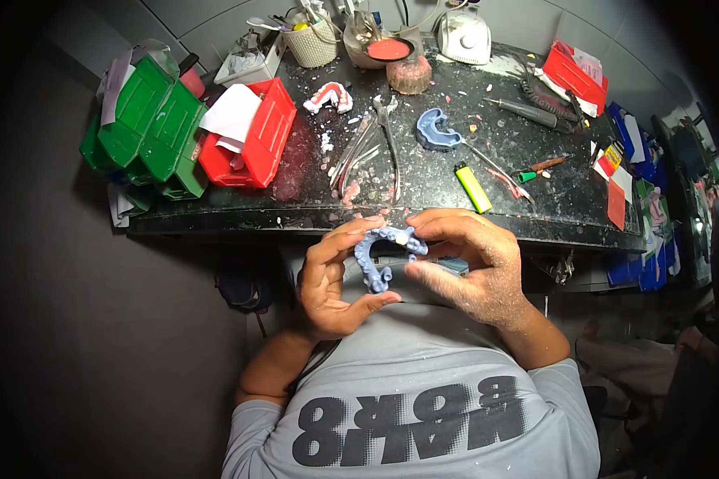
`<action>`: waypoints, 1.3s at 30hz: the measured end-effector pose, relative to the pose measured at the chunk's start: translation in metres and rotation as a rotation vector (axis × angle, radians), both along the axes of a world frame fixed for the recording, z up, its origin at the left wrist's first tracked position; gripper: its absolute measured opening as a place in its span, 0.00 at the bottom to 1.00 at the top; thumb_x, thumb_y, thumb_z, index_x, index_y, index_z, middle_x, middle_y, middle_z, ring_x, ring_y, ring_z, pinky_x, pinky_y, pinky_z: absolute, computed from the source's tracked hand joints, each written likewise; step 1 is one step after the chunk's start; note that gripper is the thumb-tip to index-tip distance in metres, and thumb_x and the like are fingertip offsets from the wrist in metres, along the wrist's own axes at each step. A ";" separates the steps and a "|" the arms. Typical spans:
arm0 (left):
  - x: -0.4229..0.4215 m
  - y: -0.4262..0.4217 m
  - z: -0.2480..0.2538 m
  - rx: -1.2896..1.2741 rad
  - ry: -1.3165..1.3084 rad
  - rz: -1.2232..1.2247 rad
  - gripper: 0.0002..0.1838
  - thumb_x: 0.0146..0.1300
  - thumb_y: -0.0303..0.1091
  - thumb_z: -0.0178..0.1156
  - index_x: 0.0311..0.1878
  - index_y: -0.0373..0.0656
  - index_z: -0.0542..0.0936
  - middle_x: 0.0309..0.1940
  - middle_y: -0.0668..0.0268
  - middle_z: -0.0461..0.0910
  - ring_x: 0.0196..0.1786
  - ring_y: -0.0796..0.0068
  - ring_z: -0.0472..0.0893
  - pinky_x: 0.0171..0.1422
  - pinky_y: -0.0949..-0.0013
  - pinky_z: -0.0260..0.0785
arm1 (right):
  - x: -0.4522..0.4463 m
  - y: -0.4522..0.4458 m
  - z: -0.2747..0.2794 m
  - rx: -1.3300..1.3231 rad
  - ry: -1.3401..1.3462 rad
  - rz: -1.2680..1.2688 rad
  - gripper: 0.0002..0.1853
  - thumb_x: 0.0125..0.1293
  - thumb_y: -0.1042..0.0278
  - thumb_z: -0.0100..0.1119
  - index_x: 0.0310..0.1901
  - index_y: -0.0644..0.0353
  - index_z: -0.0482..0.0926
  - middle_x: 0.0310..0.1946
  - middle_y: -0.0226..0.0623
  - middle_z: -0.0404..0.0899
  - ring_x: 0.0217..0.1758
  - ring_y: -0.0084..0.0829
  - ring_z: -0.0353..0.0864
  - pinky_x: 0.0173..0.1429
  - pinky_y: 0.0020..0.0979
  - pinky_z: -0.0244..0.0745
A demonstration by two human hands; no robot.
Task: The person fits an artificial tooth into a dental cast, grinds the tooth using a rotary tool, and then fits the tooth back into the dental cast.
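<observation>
Over my lap, just off the bench's front edge, both hands hold a blue-grey horseshoe-shaped dental model (363, 255). My left hand (324, 281) is closed on its left side, fingertips on top and thumb at the lower end. The fingers of my right hand (484, 267) grip its right end at the top; the thumb is blurred, close to the lower side. A small cream-coloured tooth (402, 239) sits on the right part of the arch. Pale dust covers my right hand. Another blue-grey dental piece (437, 130) lies on the bench.
On the black bench (295, 203) lie pliers (389, 144), a yellow-green lighter (473, 188), a red-and-white dental model (328, 96) and a handpiece (531, 112). Red (272, 132) and green bins (148, 120) stand left. Pink material fills a bowl (390, 50) behind.
</observation>
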State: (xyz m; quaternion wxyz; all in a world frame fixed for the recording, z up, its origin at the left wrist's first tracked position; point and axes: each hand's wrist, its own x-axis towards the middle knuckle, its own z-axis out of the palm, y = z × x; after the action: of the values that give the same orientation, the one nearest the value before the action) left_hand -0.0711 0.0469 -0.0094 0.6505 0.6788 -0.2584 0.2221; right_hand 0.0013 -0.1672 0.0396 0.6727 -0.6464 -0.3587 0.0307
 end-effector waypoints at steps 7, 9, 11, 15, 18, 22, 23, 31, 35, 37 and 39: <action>0.002 -0.012 0.003 -0.155 0.089 -0.061 0.45 0.58 0.18 0.76 0.75 0.37 0.61 0.73 0.42 0.66 0.74 0.54 0.74 0.72 0.56 0.77 | 0.010 -0.004 -0.002 0.041 0.111 -0.032 0.18 0.61 0.84 0.74 0.53 0.71 0.85 0.55 0.48 0.84 0.57 0.33 0.87 0.59 0.33 0.90; -0.001 -0.008 0.010 -0.408 0.383 -0.251 0.40 0.65 0.17 0.70 0.76 0.35 0.58 0.73 0.42 0.66 0.69 0.55 0.78 0.70 0.57 0.78 | 0.013 -0.008 -0.003 -0.019 0.101 0.001 0.17 0.62 0.83 0.73 0.53 0.72 0.86 0.54 0.49 0.85 0.56 0.34 0.88 0.59 0.34 0.90; 0.002 -0.005 0.012 -0.476 0.444 -0.229 0.30 0.74 0.23 0.61 0.75 0.33 0.60 0.68 0.42 0.74 0.61 0.56 0.84 0.64 0.58 0.82 | 0.017 -0.010 -0.003 -0.033 0.103 0.029 0.16 0.62 0.83 0.73 0.53 0.71 0.86 0.54 0.49 0.85 0.55 0.33 0.88 0.59 0.34 0.89; 0.008 0.004 0.008 -0.631 0.724 -0.418 0.21 0.82 0.31 0.52 0.71 0.31 0.68 0.52 0.45 0.86 0.53 0.57 0.89 0.56 0.57 0.85 | 0.020 -0.011 -0.001 -0.083 0.119 0.091 0.16 0.64 0.81 0.72 0.53 0.70 0.87 0.55 0.48 0.86 0.52 0.32 0.90 0.58 0.33 0.89; 0.011 0.000 0.005 -0.702 0.744 -0.480 0.21 0.80 0.26 0.52 0.72 0.31 0.66 0.53 0.45 0.85 0.57 0.55 0.88 0.57 0.57 0.85 | 0.022 -0.010 -0.001 -0.134 0.027 0.026 0.15 0.65 0.80 0.72 0.53 0.69 0.87 0.53 0.48 0.87 0.51 0.32 0.90 0.57 0.32 0.88; 0.014 -0.002 0.000 -0.722 0.748 -0.492 0.27 0.75 0.27 0.58 0.74 0.33 0.64 0.53 0.48 0.85 0.59 0.52 0.87 0.61 0.52 0.82 | 0.022 -0.009 -0.002 -0.131 -0.043 -0.081 0.14 0.66 0.78 0.72 0.53 0.68 0.87 0.51 0.47 0.89 0.50 0.33 0.91 0.55 0.33 0.88; 0.014 -0.002 0.000 -0.722 0.748 -0.490 0.27 0.75 0.27 0.58 0.74 0.33 0.64 0.53 0.48 0.85 0.59 0.52 0.87 0.61 0.52 0.82 | 0.020 -0.008 -0.002 -0.132 -0.043 -0.080 0.14 0.66 0.78 0.72 0.53 0.68 0.87 0.51 0.47 0.89 0.50 0.33 0.91 0.55 0.33 0.88; 0.015 -0.012 -0.001 -0.705 0.659 -0.528 0.34 0.71 0.23 0.64 0.77 0.33 0.62 0.56 0.49 0.83 0.59 0.60 0.86 0.64 0.58 0.81 | 0.018 -0.006 0.008 -0.173 -0.103 -0.057 0.08 0.70 0.77 0.67 0.48 0.68 0.88 0.50 0.49 0.89 0.51 0.37 0.91 0.57 0.35 0.85; 0.016 -0.015 0.002 -0.744 0.665 -0.515 0.34 0.70 0.22 0.65 0.77 0.33 0.62 0.58 0.52 0.82 0.61 0.62 0.85 0.66 0.59 0.79 | 0.016 -0.005 0.016 -0.245 -0.179 -0.055 0.10 0.73 0.75 0.63 0.51 0.67 0.88 0.51 0.48 0.88 0.51 0.38 0.89 0.57 0.37 0.82; 0.016 -0.015 -0.001 -0.732 0.665 -0.507 0.35 0.69 0.20 0.66 0.76 0.34 0.63 0.59 0.55 0.82 0.62 0.63 0.84 0.69 0.61 0.76 | 0.012 -0.003 0.021 -0.259 -0.162 -0.042 0.10 0.72 0.74 0.64 0.51 0.67 0.88 0.50 0.47 0.87 0.51 0.38 0.88 0.56 0.36 0.81; 0.014 -0.014 -0.001 -0.732 0.686 -0.490 0.36 0.67 0.21 0.68 0.76 0.33 0.64 0.60 0.55 0.81 0.62 0.64 0.83 0.71 0.60 0.74 | 0.011 -0.002 0.021 -0.274 -0.143 -0.030 0.11 0.72 0.73 0.65 0.51 0.67 0.87 0.49 0.46 0.86 0.50 0.38 0.87 0.56 0.36 0.81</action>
State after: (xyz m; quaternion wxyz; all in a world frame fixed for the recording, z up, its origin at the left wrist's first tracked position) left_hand -0.0567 0.0327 -0.0104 0.9232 0.3622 -0.0882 -0.0938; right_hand 0.0128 -0.1690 0.0609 0.5512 -0.7380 -0.3886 0.0231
